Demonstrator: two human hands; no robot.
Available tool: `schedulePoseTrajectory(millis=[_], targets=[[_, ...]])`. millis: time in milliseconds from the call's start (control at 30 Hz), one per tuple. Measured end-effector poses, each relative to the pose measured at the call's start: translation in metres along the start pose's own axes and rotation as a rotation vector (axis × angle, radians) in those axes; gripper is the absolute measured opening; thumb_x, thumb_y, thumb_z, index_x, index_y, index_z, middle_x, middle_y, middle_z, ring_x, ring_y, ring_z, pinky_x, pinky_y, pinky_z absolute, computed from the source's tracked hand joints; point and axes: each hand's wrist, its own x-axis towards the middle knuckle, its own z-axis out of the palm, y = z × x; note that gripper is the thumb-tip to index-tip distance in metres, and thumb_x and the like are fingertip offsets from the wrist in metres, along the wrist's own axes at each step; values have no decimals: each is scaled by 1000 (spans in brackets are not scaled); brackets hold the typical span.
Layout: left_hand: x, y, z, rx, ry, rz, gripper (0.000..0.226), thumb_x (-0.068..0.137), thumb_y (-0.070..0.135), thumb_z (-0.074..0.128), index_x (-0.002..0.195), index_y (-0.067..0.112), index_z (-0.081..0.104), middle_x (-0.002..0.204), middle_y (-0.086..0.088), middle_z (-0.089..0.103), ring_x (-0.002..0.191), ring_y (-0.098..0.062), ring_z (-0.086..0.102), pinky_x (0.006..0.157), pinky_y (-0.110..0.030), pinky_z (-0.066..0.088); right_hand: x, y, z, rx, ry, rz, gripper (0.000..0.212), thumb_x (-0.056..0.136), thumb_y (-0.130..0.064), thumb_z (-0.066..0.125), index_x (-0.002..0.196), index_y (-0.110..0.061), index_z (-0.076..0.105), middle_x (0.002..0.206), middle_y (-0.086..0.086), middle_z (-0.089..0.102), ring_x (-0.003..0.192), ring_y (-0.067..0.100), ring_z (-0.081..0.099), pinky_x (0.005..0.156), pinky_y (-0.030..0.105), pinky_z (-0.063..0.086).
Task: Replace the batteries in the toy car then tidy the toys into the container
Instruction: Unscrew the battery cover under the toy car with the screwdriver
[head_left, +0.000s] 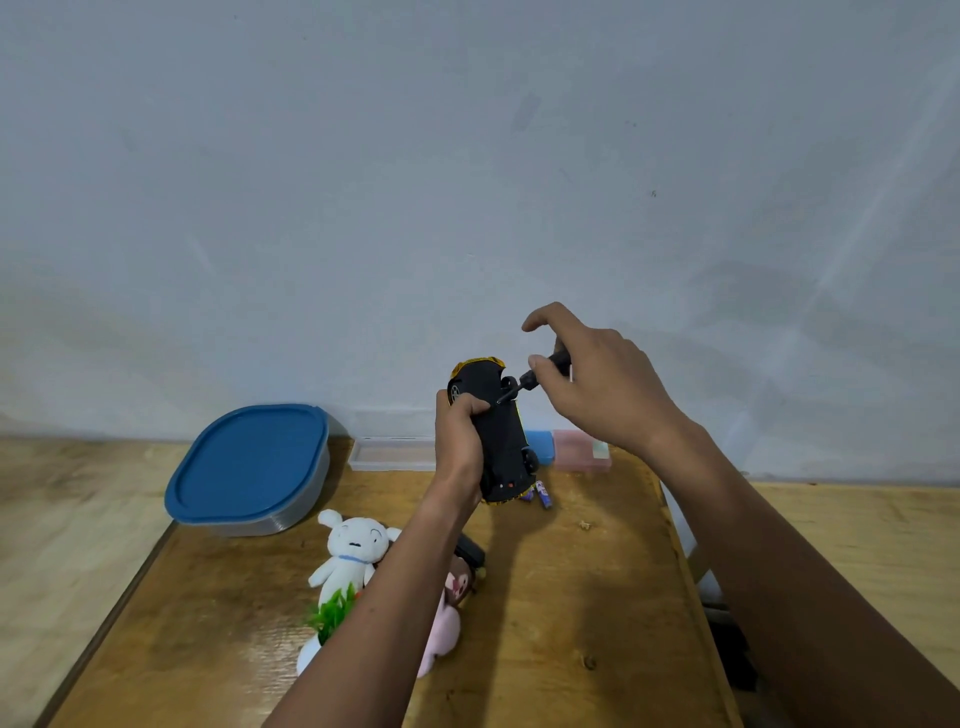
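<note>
Car (496, 436) is held up off the table (545, 597), underside toward the camera, long axis running from far-upper-left to near-lower-right, clamped in the left hand (457, 441) with fingers wrapped round its left flank and thumb on the chassis. Right hand (597, 384) is closed on a small black screwdriver (540, 371); index finger lifted, the rest pinching the handle. Driver comes in from the right, angled down-left, tip on or just at the chassis near the upper wheel — cannot tell if it's seated in a screw. Likely working the battery cover screw; shaft should line up square to the chassis or it'll slip. Chassis is matte black hard plastic, yellow body trim at both ends. Two batteries (540, 493) lie on the wood table just below the car. Container (249, 467), rounded, blue lid on, sits far left. White plush (348, 556) and pink plush (447, 618) lie near, soft, partly under the left forearm.
</note>
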Motion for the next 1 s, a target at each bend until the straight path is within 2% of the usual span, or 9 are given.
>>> schedulePoseTrajectory(millis=[133, 233, 300, 400, 567, 667, 767, 867, 1000], targets=[[-1, -1, -1, -12, -9, 31, 30, 75, 22, 51, 104, 15, 49, 102, -19, 56, 86, -34, 57, 70, -48, 53, -5, -6, -6, 38, -93, -34, 46, 84, -23, 59, 123, -42, 44, 84, -18, 49, 71, 0, 50, 65, 30, 42], [0, -2, -1, -1, -12, 61, 23, 83, 18, 48, 105, 15, 50, 103, -18, 56, 87, -34, 57, 70, -47, 53, -5, -4, -5, -33, -46, -14, 33, 89, -43, 57, 119, -40, 46, 87, -16, 58, 76, 8, 56, 69, 33, 48], [0, -1, 0, 5, -13, 71, 23, 82, 18, 48, 105, 15, 50, 104, -18, 56, 87, -33, 57, 71, -47, 53, -3, -2, -3, -93, -18, -9, 30, 94, -57, 47, 117, -37, 47, 76, -14, 64, 75, 17, 60, 66, 33, 49], [0, -1, 0, 17, -12, 71, 20, 85, 18, 48, 105, 15, 49, 104, -18, 56, 87, -33, 58, 68, -44, 54, -2, 1, 0, -102, 2, -20, 23, 101, -46, 45, 120, -34, 49, 62, -20, 51, 73, 22, 61, 63, 34, 48], [0, 0, -2, 21, -12, 66, 25, 83, 19, 49, 107, 15, 49, 104, -18, 57, 85, -33, 59, 69, -47, 55, -5, -3, -6, 4, -76, -14, 42, 91, -28, 58, 126, -40, 41, 85, -20, 50, 78, 9, 55, 72, 34, 49], [-1, 0, 0, 5, -6, 61, 18, 89, 13, 46, 106, 16, 50, 102, -18, 57, 84, -33, 59, 71, -47, 54, -5, -4, -5, -70, -35, -24, 38, 91, -46, 57, 125, -39, 41, 95, -12, 58, 84, 19, 61, 74, 37, 51], [-1, 0, 2, -3, -9, 53, 19, 89, 12, 45, 106, 18, 52, 104, -19, 58, 85, -34, 59, 72, -47, 54, 0, -1, -2, -195, 10, -33, 34, 99, -58, 39, 123, -34, 41, 86, -7, 72, 77, 26, 63, 66, 35, 50], [-2, 1, 2, -7, -13, 47, 17, 90, 11, 44, 105, 16, 50, 100, -17, 57, 79, -31, 59, 66, -42, 54, 2, -1, -2, -213, 27, -64, 24, 102, -43, 40, 124, -34, 40, 80, -6, 70, 75, 28, 62, 63, 34, 46], [-2, 2, 2, -18, -12, 40, 18, 91, 10, 44, 107, 14, 49, 96, -15, 57, 74, -28, 59, 63, -40, 54, 2, -8, -12, -2, -91, -69, 47, 89, -21, 56, 128, -41, 38, 86, -17, 56, 69, 8, 54, 62, 32, 46]])
